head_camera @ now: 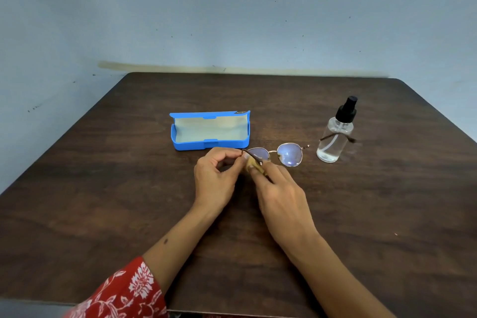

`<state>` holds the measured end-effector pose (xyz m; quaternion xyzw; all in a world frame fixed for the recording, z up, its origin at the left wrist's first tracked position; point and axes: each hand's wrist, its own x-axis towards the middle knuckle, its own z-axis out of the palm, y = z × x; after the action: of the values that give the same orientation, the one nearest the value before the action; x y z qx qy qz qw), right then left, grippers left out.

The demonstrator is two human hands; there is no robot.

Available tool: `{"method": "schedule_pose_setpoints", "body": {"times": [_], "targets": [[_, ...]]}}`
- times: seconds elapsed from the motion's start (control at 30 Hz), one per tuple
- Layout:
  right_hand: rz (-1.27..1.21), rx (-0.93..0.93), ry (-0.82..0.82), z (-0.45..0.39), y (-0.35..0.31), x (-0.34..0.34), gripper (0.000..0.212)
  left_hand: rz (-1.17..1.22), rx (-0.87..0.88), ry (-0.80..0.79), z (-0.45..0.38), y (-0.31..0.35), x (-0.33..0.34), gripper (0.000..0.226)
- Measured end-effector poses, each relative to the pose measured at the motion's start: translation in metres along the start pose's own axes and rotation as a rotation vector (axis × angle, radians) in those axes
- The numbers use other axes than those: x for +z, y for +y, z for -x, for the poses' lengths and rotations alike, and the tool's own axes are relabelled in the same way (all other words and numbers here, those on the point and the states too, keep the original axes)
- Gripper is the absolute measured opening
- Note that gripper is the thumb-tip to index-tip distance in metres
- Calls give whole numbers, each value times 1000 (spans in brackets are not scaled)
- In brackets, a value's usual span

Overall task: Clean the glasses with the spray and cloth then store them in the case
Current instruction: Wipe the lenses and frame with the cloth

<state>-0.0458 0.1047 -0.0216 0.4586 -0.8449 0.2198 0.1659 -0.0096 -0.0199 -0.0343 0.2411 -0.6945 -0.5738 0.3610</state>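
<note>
Left hand (215, 175) pinches the round glasses (276, 155) at the hinge — right hand (280, 197) fingers press the tan cloth (251, 164) onto one lens.

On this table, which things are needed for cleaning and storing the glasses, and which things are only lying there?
Needed for the job:
- glasses, held in both hands
- cloth, pressed on one lens
- spray bottle, standing upright
- blue case, open

Only lying there:
- nothing else is on the table

Red sleeve (124, 292) with white, seemingly floral print; other forearm (335, 271) bare.
</note>
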Motion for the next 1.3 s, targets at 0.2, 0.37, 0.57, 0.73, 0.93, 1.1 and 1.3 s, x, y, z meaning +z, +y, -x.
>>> {"method": "schedule_pose_setpoints", "body": {"times": [0.2,0.37,0.57,0.73,0.93,1.1,1.3], "targets": [[5,39,6,-2,5,0,46,-30,21,-2,0,-1,-1,16],[-18,-44,-26,-1,3,5,40,-60,60,8,-1,-2,-1,18],[-13,38,55,-4,7,2,41,-92,102,10,-1,0,-1,25],[-22,-76,22,0,5,4,43,-36,80,28,0,1,-1,19],[3,2,90,-8,7,3,40,-12,59,14,2,3,1,13],[-247,-18,146,2,4,7,30,22,28,58,1,0,1,17],[-359,305,270,3,19,2,17,81,-7,115,-1,0,0,19]]}}
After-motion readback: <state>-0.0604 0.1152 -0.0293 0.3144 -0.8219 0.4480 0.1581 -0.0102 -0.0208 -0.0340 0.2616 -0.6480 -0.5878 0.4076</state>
